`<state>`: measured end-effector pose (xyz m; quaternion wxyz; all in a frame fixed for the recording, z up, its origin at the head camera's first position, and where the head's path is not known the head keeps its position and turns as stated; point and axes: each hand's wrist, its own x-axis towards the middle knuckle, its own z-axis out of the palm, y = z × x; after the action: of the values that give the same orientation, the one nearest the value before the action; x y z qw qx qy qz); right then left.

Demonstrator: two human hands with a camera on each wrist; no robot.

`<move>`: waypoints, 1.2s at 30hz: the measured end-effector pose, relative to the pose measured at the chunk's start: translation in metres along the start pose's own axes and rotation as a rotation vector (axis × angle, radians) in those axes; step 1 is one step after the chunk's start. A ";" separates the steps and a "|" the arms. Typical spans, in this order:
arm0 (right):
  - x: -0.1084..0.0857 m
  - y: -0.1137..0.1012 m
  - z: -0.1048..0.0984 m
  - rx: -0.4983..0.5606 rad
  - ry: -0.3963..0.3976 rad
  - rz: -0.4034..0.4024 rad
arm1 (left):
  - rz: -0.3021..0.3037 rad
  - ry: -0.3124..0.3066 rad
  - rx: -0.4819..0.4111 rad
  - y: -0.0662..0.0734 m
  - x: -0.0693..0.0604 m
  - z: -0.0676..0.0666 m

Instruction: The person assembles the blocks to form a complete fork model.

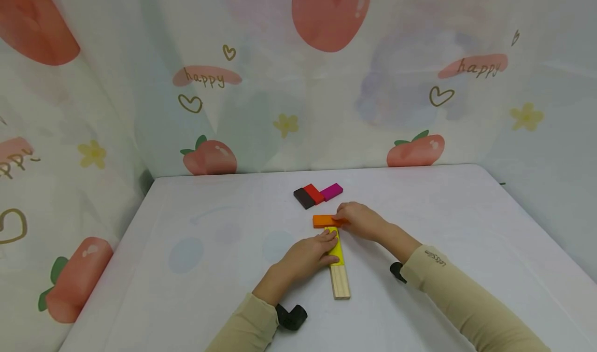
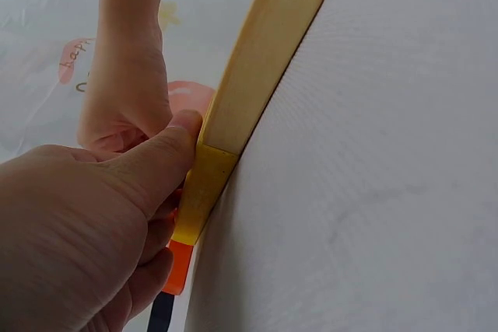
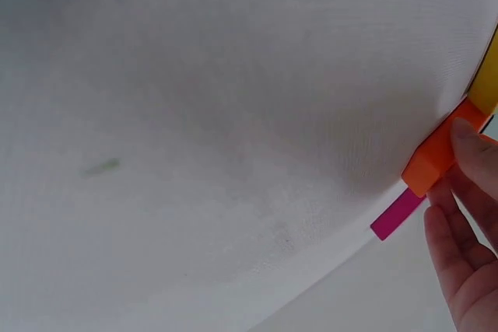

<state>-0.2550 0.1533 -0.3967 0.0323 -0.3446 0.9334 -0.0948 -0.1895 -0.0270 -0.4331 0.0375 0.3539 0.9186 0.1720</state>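
A plain wooden block (image 1: pixel 340 282) lies lengthwise on the table, its far end meeting a yellow block (image 1: pixel 339 253). My left hand (image 1: pixel 303 257) holds the yellow block from the left, its thumb and fingers on it. Across the yellow block's far end lies an orange block (image 1: pixel 322 221), so the row looks like a T. With thumb and fingertips, my right hand (image 1: pixel 365 222) pinches the orange block's right end. In the right wrist view the thumb rests on the orange block (image 3: pixel 434 155), with the yellow block (image 3: pixel 486 83) touching it.
Beyond the orange block lie a dark brown block (image 1: pixel 304 198), a red block (image 1: pixel 314 194) and a magenta block (image 1: pixel 332 192), close together. The white table (image 1: pixel 224 290) ends at a printed cloth backdrop (image 1: pixel 317 93). Black straps with camera mounts (image 1: pixel 292 318) sit at the wrists.
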 end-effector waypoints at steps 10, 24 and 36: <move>0.000 -0.002 0.000 0.001 -0.003 -0.004 | -0.003 -0.003 0.001 0.000 0.000 0.000; -0.001 -0.003 0.000 0.015 -0.019 0.016 | 0.013 -0.005 -0.002 -0.001 0.001 0.000; -0.001 -0.003 0.002 0.014 -0.018 0.014 | -0.004 -0.007 0.010 0.000 0.001 0.001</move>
<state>-0.2523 0.1510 -0.3980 0.0439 -0.3387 0.9348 -0.0978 -0.1903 -0.0264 -0.4340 0.0394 0.3529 0.9199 0.1663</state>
